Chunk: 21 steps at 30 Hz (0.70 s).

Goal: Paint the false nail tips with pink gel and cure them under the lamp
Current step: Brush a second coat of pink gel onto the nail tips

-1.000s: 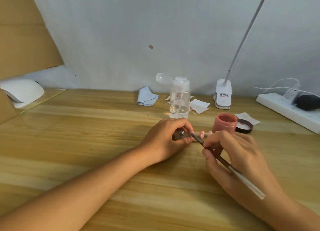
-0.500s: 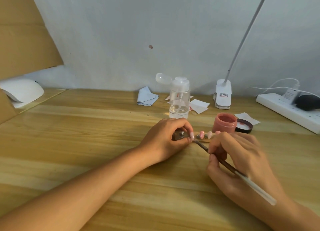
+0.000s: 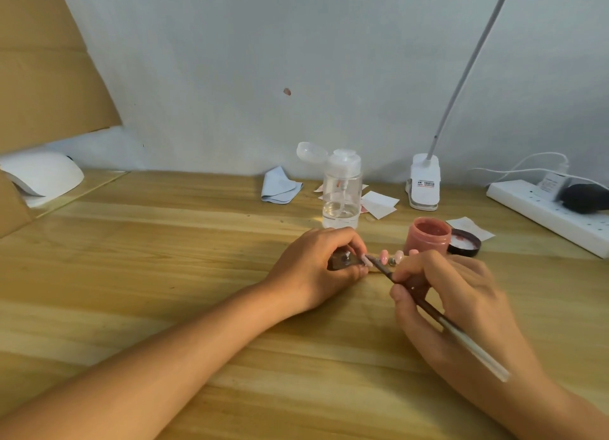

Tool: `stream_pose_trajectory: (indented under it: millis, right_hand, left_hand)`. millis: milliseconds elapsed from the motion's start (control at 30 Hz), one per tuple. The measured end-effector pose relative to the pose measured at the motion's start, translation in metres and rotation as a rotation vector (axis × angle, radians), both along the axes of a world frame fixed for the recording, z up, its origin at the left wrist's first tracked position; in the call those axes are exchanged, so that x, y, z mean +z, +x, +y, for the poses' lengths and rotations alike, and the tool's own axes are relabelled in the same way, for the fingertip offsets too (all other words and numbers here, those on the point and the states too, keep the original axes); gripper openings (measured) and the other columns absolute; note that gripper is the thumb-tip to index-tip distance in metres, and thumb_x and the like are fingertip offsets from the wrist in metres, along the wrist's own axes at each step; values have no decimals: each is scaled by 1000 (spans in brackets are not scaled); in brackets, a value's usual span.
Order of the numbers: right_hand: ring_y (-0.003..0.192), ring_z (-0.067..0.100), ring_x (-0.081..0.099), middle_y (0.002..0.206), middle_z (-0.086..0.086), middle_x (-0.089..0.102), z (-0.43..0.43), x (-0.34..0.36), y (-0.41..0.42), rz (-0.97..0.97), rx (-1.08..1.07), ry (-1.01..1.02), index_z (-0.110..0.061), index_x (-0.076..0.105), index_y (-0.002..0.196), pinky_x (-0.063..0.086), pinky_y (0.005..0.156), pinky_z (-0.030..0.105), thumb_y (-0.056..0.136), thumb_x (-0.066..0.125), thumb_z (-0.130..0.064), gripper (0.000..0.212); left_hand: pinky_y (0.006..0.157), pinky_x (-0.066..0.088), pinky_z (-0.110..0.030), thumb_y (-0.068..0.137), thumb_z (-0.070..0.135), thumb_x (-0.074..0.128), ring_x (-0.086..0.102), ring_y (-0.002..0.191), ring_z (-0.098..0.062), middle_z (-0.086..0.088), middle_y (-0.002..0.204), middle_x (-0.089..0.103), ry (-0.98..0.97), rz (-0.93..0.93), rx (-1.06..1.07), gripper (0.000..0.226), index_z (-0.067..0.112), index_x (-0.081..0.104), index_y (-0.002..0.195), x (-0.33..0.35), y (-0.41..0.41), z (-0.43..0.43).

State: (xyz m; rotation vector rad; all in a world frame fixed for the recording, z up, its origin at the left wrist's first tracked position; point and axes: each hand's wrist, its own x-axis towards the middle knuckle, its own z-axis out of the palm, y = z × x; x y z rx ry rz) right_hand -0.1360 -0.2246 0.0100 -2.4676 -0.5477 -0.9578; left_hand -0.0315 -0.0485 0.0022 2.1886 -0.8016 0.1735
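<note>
- We see the left hand (image 3: pixel 316 265) curled round one end of a dark wooden holder bar (image 3: pixel 341 262), low on the light wooden table (image 3: pixel 164 258).
- The right hand (image 3: pixel 451 294) pinches a thin brush with a dark shaft and white end (image 3: pixel 461 337) in a pen grip.
- The row of pink false nail tips (image 3: pixel 384 257) sits on the holder bar, between the two hands.
- The brush tip meets the nail tip closest to the left-hand fingers.
- The open round jar of pink gel (image 3: pixel 427 238) stands just behind the right hand, with its black lid (image 3: pixel 464 242) lying just to the right of the jar.
- The clear plastic pump bottle (image 3: pixel 341 195) stands behind the left hand, flip cap open.
- The white domed curing lamp (image 3: pixel 43 176) sits well to the left of the left hand, partly hidden by brown cardboard (image 3: pixel 39 77).
</note>
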Motion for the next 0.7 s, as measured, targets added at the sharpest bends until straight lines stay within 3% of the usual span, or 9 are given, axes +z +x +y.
stream_pose_trajectory:
  millis: [233,433,567,700]
  right_hand:
    - [69,2,54,66,-17,54,-3,1,-3,-8,-10,86,-22,54,81,35,89,16,78,54,-27,6]
    - [68,7,56,67,-17,54,-1,-2,-1,10,-8,-21,-21,55,82,39,90,24,79,56,-24,5]
    - [70,1,52,67,-18,52,-2,1,-3,-13,-13,76,-22,53,80,36,87,18,78,54,-28,6]
    - [74,5,57,75,-18,57,1,-1,-1,-14,-2,-51,-21,58,88,36,94,21,85,54,-28,8]
  left_hand:
    - [73,45,-32,82,24,75,54,81,-7,10,87,67,3,5,5,13,32,65,83,0,-1,-1]
    - [71,46,-34,82,22,75,55,81,-9,8,85,66,1,-16,-10,17,33,63,82,0,0,-1]
    - [74,49,-39,81,23,74,56,83,-11,8,86,67,-14,-7,-11,14,33,64,82,-1,1,-1]
    - [74,49,-41,81,21,74,56,81,-11,8,84,65,-19,-3,-18,17,34,63,83,-1,1,-1]
